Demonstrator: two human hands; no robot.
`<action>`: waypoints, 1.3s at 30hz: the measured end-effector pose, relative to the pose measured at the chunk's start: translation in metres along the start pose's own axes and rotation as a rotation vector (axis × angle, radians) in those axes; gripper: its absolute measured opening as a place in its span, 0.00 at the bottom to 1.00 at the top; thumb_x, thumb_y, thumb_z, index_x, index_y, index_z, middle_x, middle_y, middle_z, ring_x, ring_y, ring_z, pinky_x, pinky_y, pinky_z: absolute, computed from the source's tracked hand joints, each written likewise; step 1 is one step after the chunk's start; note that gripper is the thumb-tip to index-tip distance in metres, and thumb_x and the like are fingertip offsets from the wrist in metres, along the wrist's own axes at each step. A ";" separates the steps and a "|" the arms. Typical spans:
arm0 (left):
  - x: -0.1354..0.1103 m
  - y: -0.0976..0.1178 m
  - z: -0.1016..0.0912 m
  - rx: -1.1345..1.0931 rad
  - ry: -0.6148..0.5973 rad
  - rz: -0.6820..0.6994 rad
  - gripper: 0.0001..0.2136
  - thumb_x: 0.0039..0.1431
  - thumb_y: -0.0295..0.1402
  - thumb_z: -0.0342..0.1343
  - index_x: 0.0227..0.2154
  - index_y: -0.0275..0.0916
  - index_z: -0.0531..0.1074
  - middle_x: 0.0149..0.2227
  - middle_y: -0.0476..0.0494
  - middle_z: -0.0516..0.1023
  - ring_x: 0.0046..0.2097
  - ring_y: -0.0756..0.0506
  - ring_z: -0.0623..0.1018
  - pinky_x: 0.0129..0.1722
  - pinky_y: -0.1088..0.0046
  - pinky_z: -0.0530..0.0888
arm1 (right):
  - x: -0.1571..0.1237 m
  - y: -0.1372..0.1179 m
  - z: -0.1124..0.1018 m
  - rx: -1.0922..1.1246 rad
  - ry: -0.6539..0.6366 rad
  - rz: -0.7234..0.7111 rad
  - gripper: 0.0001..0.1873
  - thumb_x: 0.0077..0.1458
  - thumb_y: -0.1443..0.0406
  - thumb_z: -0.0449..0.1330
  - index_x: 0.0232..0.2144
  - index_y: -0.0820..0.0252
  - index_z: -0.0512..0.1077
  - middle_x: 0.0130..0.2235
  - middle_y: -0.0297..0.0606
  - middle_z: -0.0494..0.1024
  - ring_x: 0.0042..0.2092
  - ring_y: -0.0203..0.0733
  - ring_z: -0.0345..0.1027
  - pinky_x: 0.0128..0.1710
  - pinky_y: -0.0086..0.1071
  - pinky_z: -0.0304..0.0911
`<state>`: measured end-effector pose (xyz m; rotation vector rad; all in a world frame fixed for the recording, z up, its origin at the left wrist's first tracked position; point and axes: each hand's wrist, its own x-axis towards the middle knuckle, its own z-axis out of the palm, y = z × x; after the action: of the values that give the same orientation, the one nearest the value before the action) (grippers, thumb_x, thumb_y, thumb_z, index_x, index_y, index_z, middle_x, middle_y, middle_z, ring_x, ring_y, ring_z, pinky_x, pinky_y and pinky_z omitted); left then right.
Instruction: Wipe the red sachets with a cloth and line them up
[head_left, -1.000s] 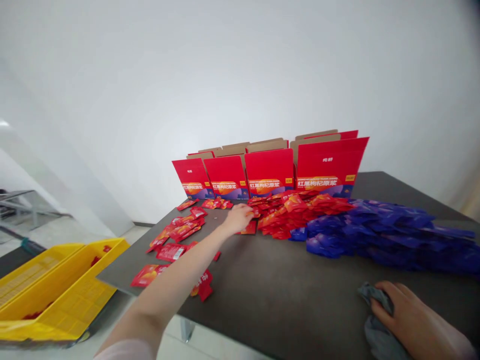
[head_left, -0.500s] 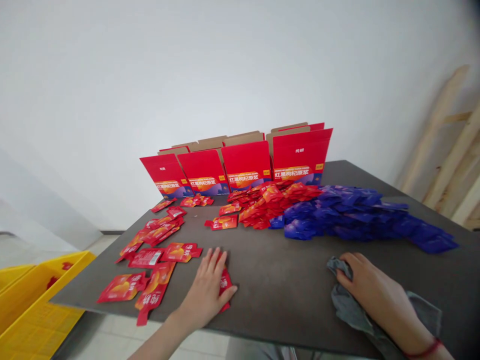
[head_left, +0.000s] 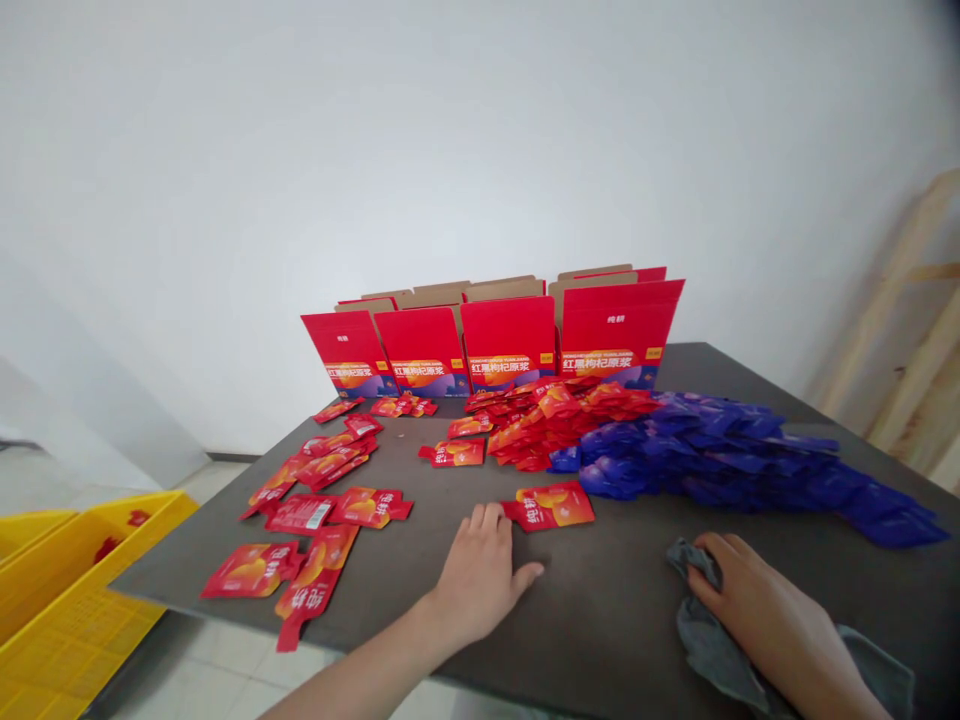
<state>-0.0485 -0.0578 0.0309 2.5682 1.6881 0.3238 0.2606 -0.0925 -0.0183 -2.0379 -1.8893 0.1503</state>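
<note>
One red sachet lies mid-frame, at the fingertips of the left hand, which is open and flat on the tabletop; 0.5 s ago: under that palm. Right hand, lower right, rests open on grey cloth.

Table bears red pouches, blue pouches, boxes, cloth.

Yellow crate: cut off by left and bottom edges.
Grey cloth: partly under right hand, cut off below.
Wooden frame: cut off at right, blurred.
Boxes: interiors hidden.
</note>
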 end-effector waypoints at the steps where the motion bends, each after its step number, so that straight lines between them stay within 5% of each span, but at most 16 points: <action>1: 0.004 -0.001 0.004 0.010 0.051 -0.015 0.22 0.58 0.46 0.54 0.47 0.33 0.67 0.51 0.32 0.67 0.52 0.35 0.67 0.51 0.55 0.66 | 0.001 0.000 0.000 -0.002 -0.003 0.000 0.13 0.57 0.57 0.47 0.38 0.54 0.68 0.38 0.38 0.74 0.36 0.43 0.71 0.32 0.36 0.59; 4: 0.034 -0.007 0.009 0.015 0.123 -0.078 0.23 0.59 0.41 0.54 0.53 0.32 0.61 0.54 0.31 0.65 0.56 0.35 0.64 0.53 0.57 0.64 | 0.001 0.000 -0.001 -0.004 -0.003 0.006 0.13 0.56 0.58 0.47 0.38 0.54 0.68 0.39 0.38 0.74 0.35 0.42 0.71 0.31 0.35 0.58; 9: 0.078 -0.021 -0.005 -0.007 -0.160 -0.067 0.22 0.51 0.40 0.61 0.46 0.32 0.68 0.49 0.31 0.70 0.53 0.35 0.68 0.50 0.61 0.66 | 0.000 -0.001 -0.003 0.008 -0.023 0.019 0.13 0.57 0.57 0.47 0.38 0.53 0.68 0.39 0.37 0.73 0.34 0.41 0.71 0.30 0.34 0.58; 13: 0.083 -0.008 -0.004 -0.097 -0.289 0.024 0.22 0.37 0.42 0.69 0.34 0.35 0.72 0.40 0.38 0.75 0.45 0.37 0.73 0.42 0.68 0.70 | 0.000 -0.004 -0.005 0.023 -0.005 0.034 0.13 0.56 0.58 0.48 0.37 0.52 0.69 0.39 0.36 0.73 0.34 0.40 0.71 0.30 0.33 0.58; 17: 0.078 0.017 0.017 -0.508 -0.395 0.039 0.15 0.42 0.37 0.65 0.32 0.37 0.72 0.33 0.46 0.76 0.35 0.45 0.75 0.32 0.74 0.69 | 0.000 -0.010 -0.017 0.048 0.042 0.038 0.13 0.56 0.58 0.48 0.36 0.53 0.70 0.38 0.36 0.74 0.33 0.39 0.70 0.31 0.33 0.59; 21: 0.072 0.029 0.020 -0.988 -0.721 0.057 0.16 0.44 0.40 0.65 0.32 0.37 0.71 0.25 0.54 0.71 0.23 0.54 0.69 0.22 0.80 0.62 | -0.007 -0.030 -0.041 0.040 0.126 0.040 0.13 0.58 0.56 0.48 0.40 0.52 0.68 0.43 0.36 0.72 0.36 0.40 0.71 0.34 0.34 0.61; 25: 0.069 0.034 0.017 -1.040 -1.035 0.167 0.22 0.35 0.41 0.70 0.32 0.37 0.71 0.25 0.55 0.72 0.23 0.56 0.68 0.22 0.82 0.61 | -0.022 -0.060 -0.045 0.103 0.130 -0.092 0.11 0.59 0.57 0.48 0.42 0.50 0.67 0.45 0.34 0.70 0.41 0.38 0.70 0.36 0.32 0.63; 31: 0.064 0.044 0.036 -0.995 -0.827 0.058 0.10 0.50 0.34 0.60 0.34 0.36 0.68 0.23 0.54 0.73 0.19 0.56 0.68 0.19 0.83 0.60 | -0.029 -0.077 -0.010 -0.019 0.060 -0.209 0.09 0.55 0.65 0.53 0.40 0.52 0.68 0.41 0.35 0.70 0.38 0.38 0.71 0.31 0.30 0.63; 34: 0.059 0.041 0.038 -0.995 -0.770 -0.008 0.10 0.52 0.31 0.56 0.37 0.37 0.67 0.22 0.55 0.73 0.18 0.56 0.69 0.18 0.83 0.60 | -0.026 -0.067 -0.003 -0.113 0.041 -0.171 0.08 0.55 0.67 0.54 0.39 0.54 0.68 0.40 0.36 0.70 0.37 0.39 0.71 0.29 0.30 0.63; 39: 0.058 0.034 0.031 -0.874 -0.744 -0.056 0.08 0.51 0.36 0.58 0.28 0.36 0.68 0.16 0.57 0.67 0.15 0.56 0.64 0.17 0.82 0.60 | -0.027 -0.039 -0.009 -0.231 0.071 -0.111 0.06 0.58 0.64 0.53 0.38 0.56 0.67 0.37 0.36 0.70 0.35 0.40 0.71 0.30 0.31 0.62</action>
<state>0.0103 -0.0165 0.0140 1.6717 1.0092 0.0488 0.2238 -0.1185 -0.0015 -2.0440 -2.0494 -0.1743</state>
